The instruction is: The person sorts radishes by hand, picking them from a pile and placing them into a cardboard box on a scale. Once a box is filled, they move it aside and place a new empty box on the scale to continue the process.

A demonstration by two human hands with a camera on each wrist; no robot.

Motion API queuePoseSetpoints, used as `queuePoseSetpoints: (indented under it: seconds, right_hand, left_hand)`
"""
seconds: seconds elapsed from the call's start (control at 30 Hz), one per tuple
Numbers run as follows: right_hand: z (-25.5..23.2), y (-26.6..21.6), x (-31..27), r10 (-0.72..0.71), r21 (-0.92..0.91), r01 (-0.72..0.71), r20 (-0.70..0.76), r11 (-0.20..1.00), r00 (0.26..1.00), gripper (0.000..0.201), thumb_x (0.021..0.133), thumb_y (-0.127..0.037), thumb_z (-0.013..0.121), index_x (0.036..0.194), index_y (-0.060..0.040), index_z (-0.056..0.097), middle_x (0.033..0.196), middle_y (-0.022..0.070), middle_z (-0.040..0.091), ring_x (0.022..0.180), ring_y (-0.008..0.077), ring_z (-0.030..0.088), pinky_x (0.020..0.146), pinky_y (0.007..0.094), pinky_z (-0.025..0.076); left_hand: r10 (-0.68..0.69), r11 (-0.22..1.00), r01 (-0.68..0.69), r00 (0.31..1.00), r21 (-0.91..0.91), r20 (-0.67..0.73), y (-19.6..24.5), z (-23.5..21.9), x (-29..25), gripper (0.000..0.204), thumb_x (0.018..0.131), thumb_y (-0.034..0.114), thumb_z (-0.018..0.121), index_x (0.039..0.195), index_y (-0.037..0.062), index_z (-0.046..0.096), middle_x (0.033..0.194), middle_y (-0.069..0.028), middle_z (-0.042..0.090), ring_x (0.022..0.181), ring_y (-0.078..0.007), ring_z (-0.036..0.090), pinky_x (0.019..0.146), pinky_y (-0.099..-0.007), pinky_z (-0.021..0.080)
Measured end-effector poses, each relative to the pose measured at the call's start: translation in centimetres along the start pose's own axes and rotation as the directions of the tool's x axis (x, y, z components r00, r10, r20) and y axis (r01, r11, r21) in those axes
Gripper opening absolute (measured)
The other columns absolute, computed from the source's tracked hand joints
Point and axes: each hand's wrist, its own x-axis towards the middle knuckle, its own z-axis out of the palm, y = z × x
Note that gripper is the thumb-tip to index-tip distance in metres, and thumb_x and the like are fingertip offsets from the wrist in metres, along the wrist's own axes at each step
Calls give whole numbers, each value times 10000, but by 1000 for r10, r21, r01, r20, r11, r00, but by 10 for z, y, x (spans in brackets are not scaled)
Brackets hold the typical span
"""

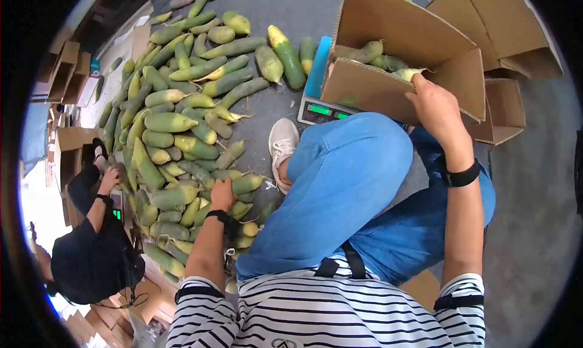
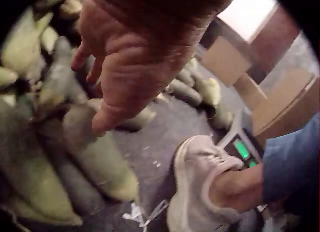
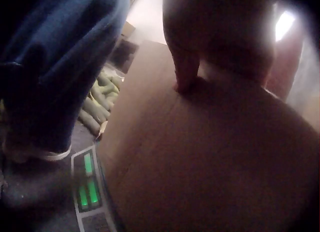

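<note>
My left hand point(image 1: 223, 195) reaches down into a large heap of green radishes point(image 1: 173, 123) on the floor. In the left wrist view, the thumb of this left hand point(image 2: 135, 61) touches a green radish point(image 2: 107, 157), while its other fingers hang apart. My right hand point(image 1: 436, 108) grips the near wall of an open cardboard box point(image 1: 401, 96), thumb outside and fingers over the rim. Several radishes point(image 1: 370, 51) lie inside the box, which stands on a digital scale point(image 1: 308, 112). The right wrist view shows the thumb of my right hand point(image 3: 187, 81) against the cardboard; its fingers are hidden behind the wall.
Green digits glow on the scale's display point(image 3: 87, 179). My bent knee point(image 1: 370, 153) and shoe point(image 1: 283, 146) lie between heap and box. Other cardboard boxes point(image 1: 504, 26) stand at the upper right. Another person in black point(image 1: 91, 257) sits at the left beside the heap.
</note>
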Motion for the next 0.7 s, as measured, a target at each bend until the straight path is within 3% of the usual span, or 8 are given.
queuePoseSetpoints:
  seconds: [0.2,0.27,0.3,0.37,0.4,0.53,0.63,0.7]
  right_hand:
    - [1,2,0,14,-5,-15,-49,1000,999,191,810,-182,612,874,-35,509,720,166,630,726,328,636,624,427,503]
    - [3,2,-2,17,-2,-17,-53,1000,998,170,813,-174,593,882,-41,512,742,161,636,722,318,639,617,415,506]
    - [3,2,-2,12,4,-12,-62,1000,998,150,818,-163,578,881,-44,512,752,155,639,721,314,640,616,412,507]
    - [7,3,-2,31,24,-29,-66,999,997,177,814,-163,595,869,-29,493,737,163,626,720,327,627,617,418,495]
    - [9,4,-3,32,48,-29,-63,998,997,208,811,-164,612,857,-15,474,722,171,612,719,339,613,618,424,483]
    - [10,3,-3,38,41,-35,-73,999,997,208,817,-167,610,872,-10,485,696,160,610,702,332,617,607,417,487]
    - [9,3,-4,14,47,-10,-73,999,997,206,820,-167,607,872,-10,484,699,164,610,710,334,619,610,423,486]
    - [7,1,-5,14,59,-10,-74,998,997,205,821,-168,606,873,-11,485,700,166,610,711,335,619,613,425,486]
  left_hand:
    - [124,988,-126,992,-86,-32,12,-24,-12,590,624,297,788,1103,59,540,1076,-208,558,990,-383,557,826,-424,475]
    - [60,926,-53,998,-374,8,24,-48,-18,506,665,311,766,1041,29,579,972,-197,628,884,-339,612,789,-377,477]
    - [75,928,-69,997,-366,2,27,-57,-18,506,665,311,766,1041,29,579,972,-197,628,884,-339,612,789,-377,477]
    - [-16,713,-131,979,-689,-202,33,-78,-17,401,723,298,737,972,15,602,852,-137,660,768,-236,619,748,-318,470]
    - [-6,655,-229,952,-721,-307,46,-103,-24,387,744,276,726,991,11,590,882,-119,648,789,-196,592,747,-304,462]
    - [62,581,-613,690,-536,-721,127,-229,-74,409,775,211,705,1076,-9,538,1005,-100,601,907,-165,547,794,-300,446]
    - [168,517,-792,465,-324,-869,193,-298,-98,441,760,210,714,1099,0,525,1016,-108,598,934,-183,567,820,-304,449]
    - [294,462,-856,394,-231,-871,236,-327,-99,455,747,214,723,1095,0,522,1049,-144,596,935,-210,593,822,-314,458]
